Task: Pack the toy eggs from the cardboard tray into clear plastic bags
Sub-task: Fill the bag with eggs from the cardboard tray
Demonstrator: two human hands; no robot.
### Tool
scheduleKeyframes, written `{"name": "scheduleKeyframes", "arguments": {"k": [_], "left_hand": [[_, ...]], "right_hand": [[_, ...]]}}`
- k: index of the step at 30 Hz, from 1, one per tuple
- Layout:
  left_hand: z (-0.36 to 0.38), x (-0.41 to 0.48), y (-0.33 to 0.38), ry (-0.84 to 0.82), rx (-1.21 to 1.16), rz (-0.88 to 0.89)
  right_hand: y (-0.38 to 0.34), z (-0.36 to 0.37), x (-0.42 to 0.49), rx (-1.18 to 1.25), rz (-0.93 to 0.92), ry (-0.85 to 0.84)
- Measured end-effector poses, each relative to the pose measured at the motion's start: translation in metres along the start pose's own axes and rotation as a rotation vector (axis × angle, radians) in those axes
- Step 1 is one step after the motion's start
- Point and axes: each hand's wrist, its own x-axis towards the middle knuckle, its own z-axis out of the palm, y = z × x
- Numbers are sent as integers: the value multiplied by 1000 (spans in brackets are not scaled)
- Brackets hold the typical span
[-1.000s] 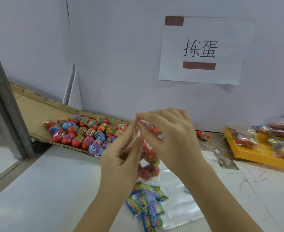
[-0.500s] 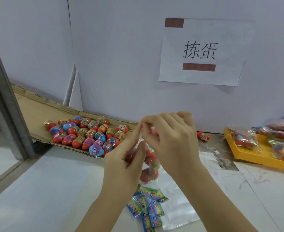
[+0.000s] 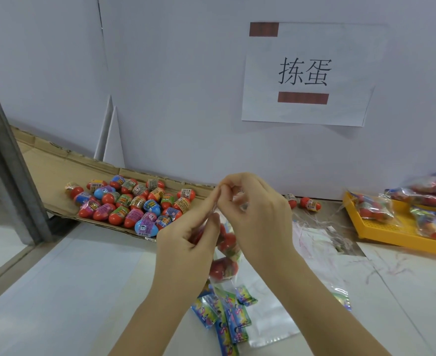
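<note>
The left hand (image 3: pixel 186 242) and right hand (image 3: pixel 260 222) meet in mid-air, each grip pinched closed on the top edge of a clear plastic bag (image 3: pixel 227 255). The bag hangs between them with red toy eggs inside. Below it, bright foil packets (image 3: pixel 227 312) lie on the white bench (image 3: pixel 70 291). Behind to the left, a flat brown cardboard tray (image 3: pixel 44 163) holds loose red and blue toy eggs (image 3: pixel 134 201). A yellow plastic tray (image 3: pixel 391 232) of filled bags sits far right.
</note>
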Motion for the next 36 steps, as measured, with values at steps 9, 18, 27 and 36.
{"name": "scheduleKeyframes", "arguments": {"k": [9, 18, 27, 36], "left_hand": [[-1, 2, 1, -17, -49, -41], [-1, 0, 5, 32, -111, -27], [-9, 12, 1, 146, -397, -306], [-15, 17, -14, 229, -324, -395]], "right_hand": [[-3, 3, -4, -19, 12, -17], [11, -5, 10, -21, 128, -17], [57, -34, 30, 190, 324, -390], [95, -26, 15, 104, 424, -456]]}}
